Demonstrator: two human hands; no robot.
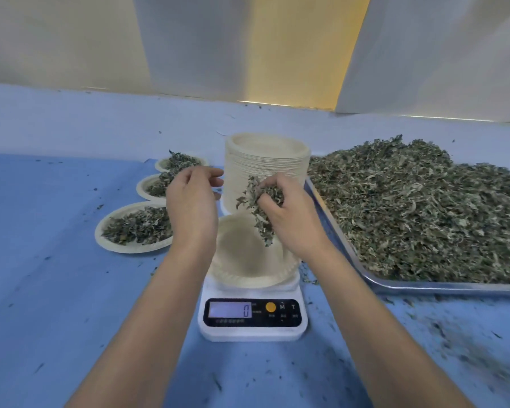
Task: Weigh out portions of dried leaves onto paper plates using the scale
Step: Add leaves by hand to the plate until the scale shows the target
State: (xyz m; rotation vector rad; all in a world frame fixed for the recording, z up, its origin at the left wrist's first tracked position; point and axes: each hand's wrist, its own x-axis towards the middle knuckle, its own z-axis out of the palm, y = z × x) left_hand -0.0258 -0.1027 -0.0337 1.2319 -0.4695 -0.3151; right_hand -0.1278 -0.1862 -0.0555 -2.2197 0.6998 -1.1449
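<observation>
Above the scale (252, 316), right hand (289, 222) clutches a clump of leaves (258, 207) over the bare plate (248, 260); display reads 0. Left hand (190, 207) hovers, fingers loosely curled, empty. Risk: loose bits scattering past the rim onto the table (56, 290), or an overshoot.

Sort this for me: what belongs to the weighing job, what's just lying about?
Job: scale, empty plate on it, handful of leaves in right hand, leaf tray, plate stack, three filled plates.
Lying about: leaf crumbs on blue cloth, white panels behind.
</observation>
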